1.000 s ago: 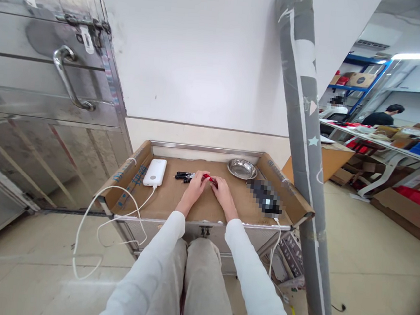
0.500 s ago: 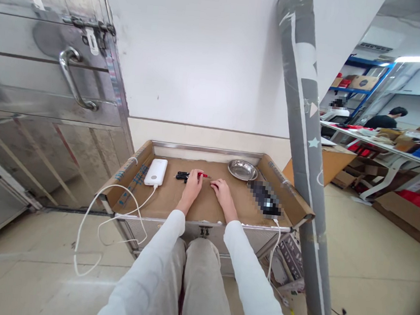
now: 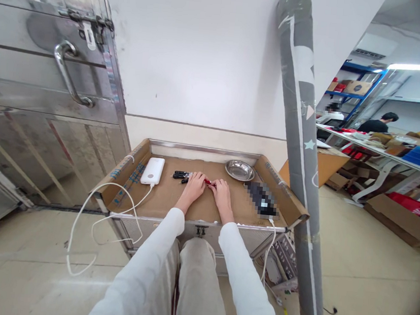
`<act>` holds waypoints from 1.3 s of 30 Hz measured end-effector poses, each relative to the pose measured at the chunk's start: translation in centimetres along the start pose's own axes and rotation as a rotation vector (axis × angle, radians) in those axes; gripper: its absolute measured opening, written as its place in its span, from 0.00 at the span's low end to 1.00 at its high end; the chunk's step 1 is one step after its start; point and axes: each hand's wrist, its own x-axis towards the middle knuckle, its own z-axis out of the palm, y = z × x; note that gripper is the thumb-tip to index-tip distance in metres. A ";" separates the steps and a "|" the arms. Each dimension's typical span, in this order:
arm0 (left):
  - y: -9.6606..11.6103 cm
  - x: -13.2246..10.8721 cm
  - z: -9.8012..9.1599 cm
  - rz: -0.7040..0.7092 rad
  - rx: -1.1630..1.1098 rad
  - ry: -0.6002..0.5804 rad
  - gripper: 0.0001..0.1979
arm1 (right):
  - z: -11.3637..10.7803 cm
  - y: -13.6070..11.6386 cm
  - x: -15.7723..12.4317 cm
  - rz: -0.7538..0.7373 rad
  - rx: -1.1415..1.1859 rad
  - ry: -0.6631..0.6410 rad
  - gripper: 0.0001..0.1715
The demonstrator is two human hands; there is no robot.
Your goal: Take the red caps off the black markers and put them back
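Note:
Between the two hands is a slim red piece (image 3: 208,181), too small to name. My left hand (image 3: 194,187) is closed on its left part, and the fingers cover much of it. At its right end the fingertips of my right hand (image 3: 222,193) are pinched together. Several slim black pieces (image 3: 181,175) lie side by side just left of my left hand, partly hidden by it. All this is low over the brown cardboard lining (image 3: 168,204) of a metal-framed cart.
A white power bank (image 3: 152,171) with a white cable lies at the left. At the right are a round steel dish (image 3: 239,170) and a blurred dark device (image 3: 261,200) on a cable. A long grey patterned roll (image 3: 307,112) leans beside the cart. Two people sit in the background.
My right hand has moved left to meet the red piece, closing the gap between the hands. The red piece now reaches the right fingertips. The view has shifted slightly.

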 end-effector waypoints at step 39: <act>0.7 -3.0 -0.5 -0.392 0.267 0.269 0.12 | -0.9 -0.7 -0.4 0.035 -0.134 -0.026 0.15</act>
